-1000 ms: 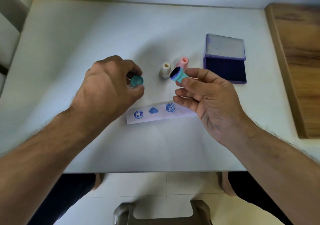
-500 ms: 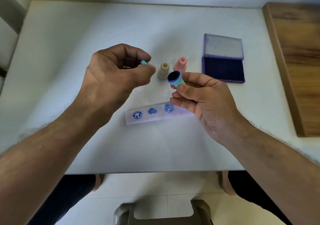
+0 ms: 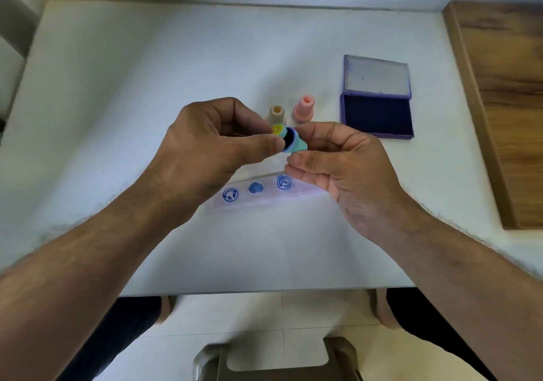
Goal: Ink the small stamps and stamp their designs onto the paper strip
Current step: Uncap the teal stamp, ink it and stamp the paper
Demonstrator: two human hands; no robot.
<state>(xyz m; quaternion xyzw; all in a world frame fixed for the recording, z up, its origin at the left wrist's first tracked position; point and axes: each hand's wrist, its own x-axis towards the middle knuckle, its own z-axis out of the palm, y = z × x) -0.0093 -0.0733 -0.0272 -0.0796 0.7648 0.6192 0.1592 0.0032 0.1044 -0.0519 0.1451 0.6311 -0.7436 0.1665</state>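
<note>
While both hands hovered over the middle of the white tabletop (image 3: 147,86), the right hand (image 3: 346,172) was pinching a little teal stamp (image 3: 296,144) between thumb and fingertips. Its long axis ran roughly sideways and a bit tilted, with the dark blue inked face pointing left toward the other hand. The left hand (image 3: 205,151) was closed around a small teal cap (image 3: 279,130) with a yellow design on its end, held right up against that inked face, touching or nearly so; hard to say if it was actually seated.

Just behind the hands, two more stamps stood upright, narrow ends up: a beige stamp (image 3: 276,113), partly hidden by the left fingers, and a pink stamp (image 3: 303,108) just beside it on the right. Further right, apart from them, the purple ink pad (image 3: 377,116) lay open, dark blue pad in the near half, lid (image 3: 377,76) flipped back flat on the far side with its pale inside showing.

Below the hands, the paper strip (image 3: 264,195) lay flat, long axis running left to right and angled up slightly at the right. It had three round blue prints in a row, and its right end was tucked out of sight under the right hand. A wooden board (image 3: 505,110) sat along the right edge.
</note>
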